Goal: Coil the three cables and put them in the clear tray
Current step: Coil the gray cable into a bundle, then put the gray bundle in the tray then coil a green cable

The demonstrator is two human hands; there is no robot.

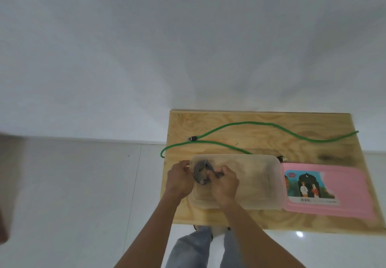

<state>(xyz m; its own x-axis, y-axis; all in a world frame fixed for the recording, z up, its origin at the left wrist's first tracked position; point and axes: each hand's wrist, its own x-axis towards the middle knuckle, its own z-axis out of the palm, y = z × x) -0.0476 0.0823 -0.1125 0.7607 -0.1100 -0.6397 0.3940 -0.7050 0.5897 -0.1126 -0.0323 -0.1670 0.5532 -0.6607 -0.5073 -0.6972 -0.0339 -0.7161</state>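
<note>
A coiled grey cable [200, 171] lies in the left end of the clear tray [261, 175] on the wooden table [313, 148]. My left hand [179, 180] is at the tray's left rim, fingers curled at the coil's edge. My right hand [225, 184] is inside the tray and pinches the coil's right side. A long green cable [271, 124] snakes uncoiled across the far half of the table, its left loop hanging over the edge. A dark plug [281, 158] peeks out behind the tray's far right corner.
A pink lid [344, 186] with a picture label lies right of the tray, touching it. The table is small; white tiled floor surrounds it and a white wall rises behind. My legs show below the near edge.
</note>
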